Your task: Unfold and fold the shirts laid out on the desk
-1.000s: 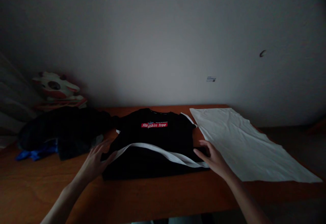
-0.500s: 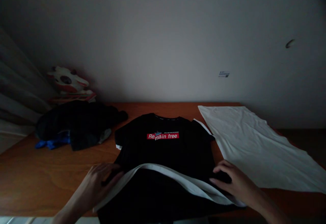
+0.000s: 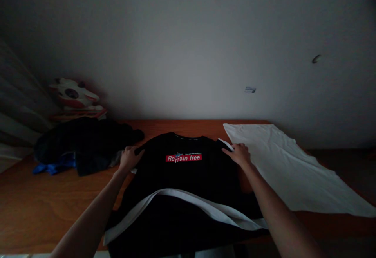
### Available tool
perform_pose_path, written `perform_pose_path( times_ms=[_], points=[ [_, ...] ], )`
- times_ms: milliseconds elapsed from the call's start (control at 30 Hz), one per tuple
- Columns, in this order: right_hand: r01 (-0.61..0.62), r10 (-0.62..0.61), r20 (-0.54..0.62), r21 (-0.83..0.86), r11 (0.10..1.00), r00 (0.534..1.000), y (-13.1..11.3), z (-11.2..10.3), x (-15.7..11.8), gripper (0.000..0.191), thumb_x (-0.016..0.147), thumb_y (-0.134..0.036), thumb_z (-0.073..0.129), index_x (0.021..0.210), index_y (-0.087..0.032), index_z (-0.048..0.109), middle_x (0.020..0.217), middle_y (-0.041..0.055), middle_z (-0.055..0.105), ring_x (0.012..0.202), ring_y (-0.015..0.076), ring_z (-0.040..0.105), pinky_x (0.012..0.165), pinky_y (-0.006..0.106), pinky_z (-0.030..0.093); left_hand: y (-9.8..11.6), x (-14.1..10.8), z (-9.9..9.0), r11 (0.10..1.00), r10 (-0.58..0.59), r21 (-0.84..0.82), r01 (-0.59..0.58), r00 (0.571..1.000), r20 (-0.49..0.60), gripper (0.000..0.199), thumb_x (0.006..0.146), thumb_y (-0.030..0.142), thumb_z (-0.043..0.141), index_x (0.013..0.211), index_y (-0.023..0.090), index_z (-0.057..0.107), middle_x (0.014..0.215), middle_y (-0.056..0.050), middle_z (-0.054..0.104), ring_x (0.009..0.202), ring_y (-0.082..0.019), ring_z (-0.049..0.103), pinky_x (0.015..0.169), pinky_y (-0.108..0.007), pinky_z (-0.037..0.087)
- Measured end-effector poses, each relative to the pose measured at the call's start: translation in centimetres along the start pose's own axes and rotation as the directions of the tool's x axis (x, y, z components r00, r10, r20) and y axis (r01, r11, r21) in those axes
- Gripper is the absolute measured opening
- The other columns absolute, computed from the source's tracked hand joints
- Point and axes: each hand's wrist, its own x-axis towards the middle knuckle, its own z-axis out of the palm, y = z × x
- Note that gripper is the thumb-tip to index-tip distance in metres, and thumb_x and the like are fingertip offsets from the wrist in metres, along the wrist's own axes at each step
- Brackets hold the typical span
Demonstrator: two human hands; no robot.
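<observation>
A black T-shirt (image 3: 188, 179) lies front up on the wooden table, its neck toward the wall. Across its chest runs a red print reading "Remain free", and a white band arches over the lower part, where the fabric bulges. My left hand (image 3: 129, 159) is at the end of the left sleeve, its thumb over the cloth and its fingers curled around the edge. At the other sleeve, by its white trim, my right hand (image 3: 240, 154) has the cloth between thumb and curled fingers. The fingertips of both hands are partly hidden.
White cloth (image 3: 282, 164) is spread at the right of the table (image 3: 53, 203). A heap of dark clothes (image 3: 88, 140) with a blue piece (image 3: 55, 166) lies at the left. Behind it a cow-shaped toy (image 3: 75, 93) stands against the wall.
Both hands have moved away from me, from the white band up to the two sleeves. The shirt stays in about the same place; the view has shifted slightly.
</observation>
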Motion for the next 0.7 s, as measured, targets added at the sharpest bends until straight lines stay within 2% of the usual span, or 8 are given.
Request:
perform_pose_path(
  times_ms=[67,167,267,333,400,533,633,700],
  points=[
    [0.016,-0.016,0.038,-0.007,1.0,0.999,-0.5,0.0,0.2,0.035,0.091,-0.052,0.063,0.1,-0.019,0.07,0.114,0.0169,0.07,0.107,0.0324,0.066,0.081,0.036,0.048,-0.4,-0.5,0.1,0.99,-0.017,-0.139,0.01,0.999,-0.048,0.044,0.08,0.057,0.054,0.098,0.019,0.067,0.101,-0.014,0.073,0.103,-0.033,0.069,0.091,-0.042,0.054],
    [0.016,-0.015,-0.009,0.026,1.0,1.0,0.3,-0.4,0.4,0.035,0.101,-0.046,0.046,0.116,-0.019,0.063,0.102,0.0133,0.073,0.094,0.0271,0.07,0.076,0.033,0.047,-1.4,-1.4,-0.4,0.924,-0.149,-0.372,0.087,0.979,-0.141,0.049,0.081,0.062,0.052,0.104,0.02,0.063,0.093,-0.008,0.072,0.09,-0.027,0.069,0.078,-0.035,0.055],
    [-0.107,0.124,-0.173,0.106,0.989,0.977,2.4,-0.9,0.3,0.048,0.103,-0.05,0.035,0.128,-0.015,0.054,0.1,0.0163,0.073,0.089,0.0292,0.071,0.074,0.035,0.047,-1.7,-1.9,-0.9,0.839,-0.288,-0.523,0.151,0.939,-0.191,0.054,0.079,0.065,0.054,0.105,0.019,0.063,0.092,-0.007,0.072,0.087,-0.024,0.068,0.071,-0.03,0.054],
    [-0.19,0.218,-0.213,0.142,0.971,0.952,3.9,-1.0,0.2,0.049,0.1,-0.05,0.038,0.128,-0.013,0.053,0.098,0.0176,0.073,0.087,0.0308,0.071,0.073,0.037,0.049,-1.5,-2.0,-1.2,0.811,-0.326,-0.556,0.183,0.93,-0.17,0.055,0.079,0.065,0.054,0.106,0.018,0.064,0.092,-0.007,0.072,0.085,-0.024,0.069,0.068,-0.029,0.054],
    [-0.233,0.254,-0.18,0.13,0.964,0.95,5.1,-0.7,0.0,0.046,0.097,-0.046,0.045,0.128,-0.013,0.053,0.093,0.0178,0.074,0.084,0.0316,0.072,0.072,0.039,0.05,-1.2,-1.7,-1.3,0.845,-0.304,-0.495,0.203,0.944,-0.131,0.054,0.08,0.064,0.054,0.105,0.018,0.066,0.093,-0.009,0.074,0.085,-0.025,0.07,0.069,-0.03,0.054],
    [-0.245,0.262,-0.16,0.119,0.962,0.952,6.2,0.0,-0.4,0.046,0.091,-0.038,0.05,0.129,-0.013,0.054,0.086,0.0174,0.074,0.08,0.0324,0.072,0.073,0.043,0.053,-2.0,-0.7,-2.1,0.968,-0.193,-0.163,0.189,0.981,-0.008,0.048,0.084,0.057,0.052,0.102,0.017,0.071,0.094,-0.015,0.077,0.09,-0.032,0.072,0.074,-0.036,0.054],
    [-0.227,0.254,-0.19,0.152,0.962,0.948,6.5,0.4,-0.3,0.046,0.093,-0.038,0.045,0.131,-0.012,0.052,0.093,0.0177,0.074,0.085,0.0314,0.072,0.077,0.041,0.053,-3.4,-0.1,-3.3,0.99,-0.138,0.035,0.136,0.988,0.069,0.044,0.087,0.052,0.046,0.097,0.019,0.073,0.095,-0.016,0.078,0.09,-0.035,0.073,0.074,-0.037,0.053],
    [-0.217,0.252,-0.207,0.178,0.96,0.945,6.8,0.5,-0.2,0.047,0.092,-0.037,0.042,0.13,-0.01,0.052,0.095,0.0178,0.073,0.088,0.0308,0.071,0.077,0.039,0.053,-4.1,0.0,-4.2,0.99,-0.118,0.09,0.11,0.989,0.085,0.042,0.088,0.051,0.044,0.092,0.022,0.073,0.091,-0.014,0.078,0.088,-0.034,0.074,0.072,-0.036,0.052]
  ],
)
